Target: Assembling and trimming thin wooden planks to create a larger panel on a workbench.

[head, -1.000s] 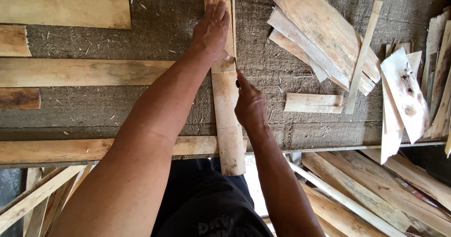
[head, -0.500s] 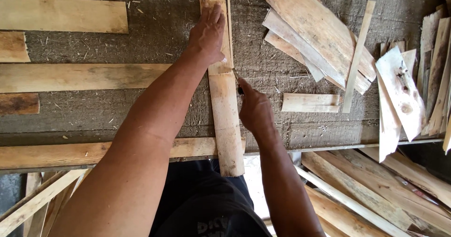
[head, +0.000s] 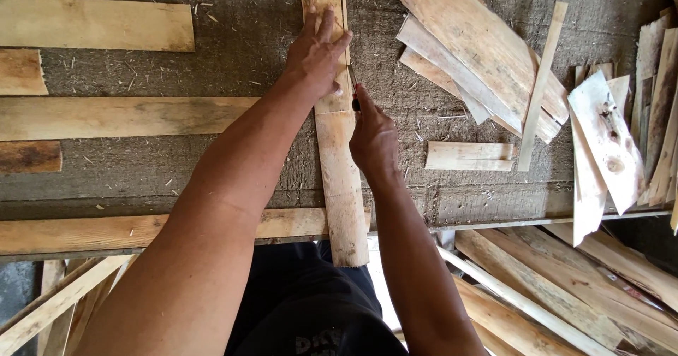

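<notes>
A long narrow wooden board [head: 342, 186] lies lengthwise on the rough grey bench top [head: 240, 52], its near end overhanging the front edge. My left hand [head: 316, 56] presses flat on the board's far half, fingers spread. My right hand [head: 373, 138] sits just right of the board and is shut on a thin pencil-like marker [head: 352, 82], whose tip touches the board's right edge beside my left hand.
Flat boards [head: 95, 24] lie on the bench at the left. A pile of split planks [head: 480, 52] and a short offcut [head: 470, 156] lie at the right, more scraps [head: 607, 137] at the far right. Loose planks [head: 565, 285] lie below the bench.
My left hand has slid slightly nearer along the board. My right hand has moved up along the board's right edge with the marker.
</notes>
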